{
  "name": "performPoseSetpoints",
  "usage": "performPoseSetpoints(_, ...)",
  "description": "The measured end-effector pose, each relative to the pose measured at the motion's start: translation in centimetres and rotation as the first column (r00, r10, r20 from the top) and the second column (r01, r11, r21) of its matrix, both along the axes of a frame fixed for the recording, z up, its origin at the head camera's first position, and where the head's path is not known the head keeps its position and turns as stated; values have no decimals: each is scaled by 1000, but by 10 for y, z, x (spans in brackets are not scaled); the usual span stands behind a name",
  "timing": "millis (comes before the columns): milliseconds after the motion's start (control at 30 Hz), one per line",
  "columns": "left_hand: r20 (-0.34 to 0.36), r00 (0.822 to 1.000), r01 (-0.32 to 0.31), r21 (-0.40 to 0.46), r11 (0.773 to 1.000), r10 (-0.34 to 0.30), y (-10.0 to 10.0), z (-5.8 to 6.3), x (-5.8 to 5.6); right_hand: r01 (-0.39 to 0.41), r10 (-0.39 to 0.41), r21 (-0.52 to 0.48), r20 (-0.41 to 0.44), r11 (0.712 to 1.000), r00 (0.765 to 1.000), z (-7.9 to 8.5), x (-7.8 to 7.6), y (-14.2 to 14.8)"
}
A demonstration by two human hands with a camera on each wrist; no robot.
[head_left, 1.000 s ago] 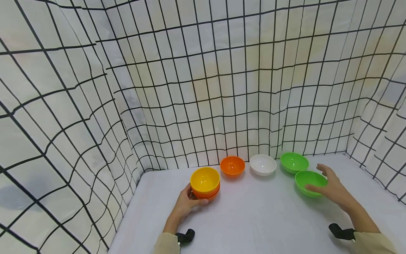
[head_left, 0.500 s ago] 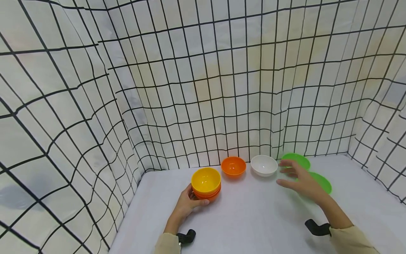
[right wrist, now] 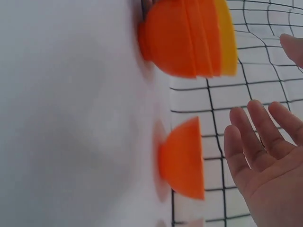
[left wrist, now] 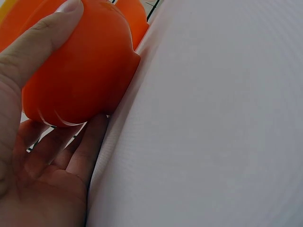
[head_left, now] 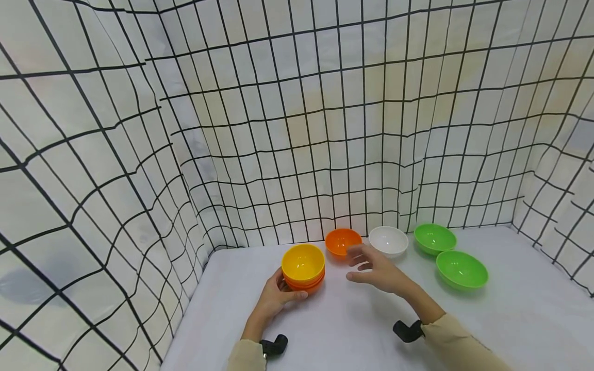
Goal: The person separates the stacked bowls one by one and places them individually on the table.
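A yellow bowl (head_left: 303,263) sits nested on top of several orange bowls (left wrist: 85,61) in one upright stack. My left hand (head_left: 273,300) grips that stack low on its near left side, thumb in front and fingers round the back. My right hand (head_left: 377,270) is in the air to the right of the stack, holding nothing, its fingers spread and loosely bent. Just beyond its fingertips stands a single orange bowl (head_left: 341,240). In the right wrist view the single bowl and the stack both appear beside the spread fingers (right wrist: 258,135).
A white bowl (head_left: 387,240) stands right of the single orange one, along the back of the table (head_left: 352,330). Further right are two green bowls, one at the back (head_left: 434,238) and one nearer (head_left: 461,269). A black-gridded white cloth (head_left: 297,129) encloses the back and sides.
My right hand has moved left from the nearer green bowl, passing in front of the white bowl toward the stack, with nothing in it. The left hand keeps its grip on the stack.
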State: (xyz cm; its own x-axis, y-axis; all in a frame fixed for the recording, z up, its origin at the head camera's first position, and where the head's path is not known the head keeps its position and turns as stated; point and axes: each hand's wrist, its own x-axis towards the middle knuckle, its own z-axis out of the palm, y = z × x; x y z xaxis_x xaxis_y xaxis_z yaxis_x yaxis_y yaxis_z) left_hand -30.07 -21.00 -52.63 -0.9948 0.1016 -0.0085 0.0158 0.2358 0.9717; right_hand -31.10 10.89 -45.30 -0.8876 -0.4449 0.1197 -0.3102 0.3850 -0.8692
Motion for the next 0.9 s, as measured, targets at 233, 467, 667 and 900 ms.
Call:
performPoseSetpoints(233,-25,1000,4,-8,1000,-5,-2,0,2,-2,3,-5,53,1000,999,-14,-11,-44)
performPoseSetpoints(467,-21,1000,13,-19,1000,-13,-2,0,1,3,-2,-17,69,1000,998,-20,-20,-69)
performPoseSetpoints(667,-19,1000,17,-22,1000,-18,-1,-1,2,-44,47,-37,71,998,996,-21,-27,-80)
performPoseSetpoints(900,-27,999,26,-13,1000,-26,-1,-1,1,-93,94,-26,50,995,994,-24,-36,-88)
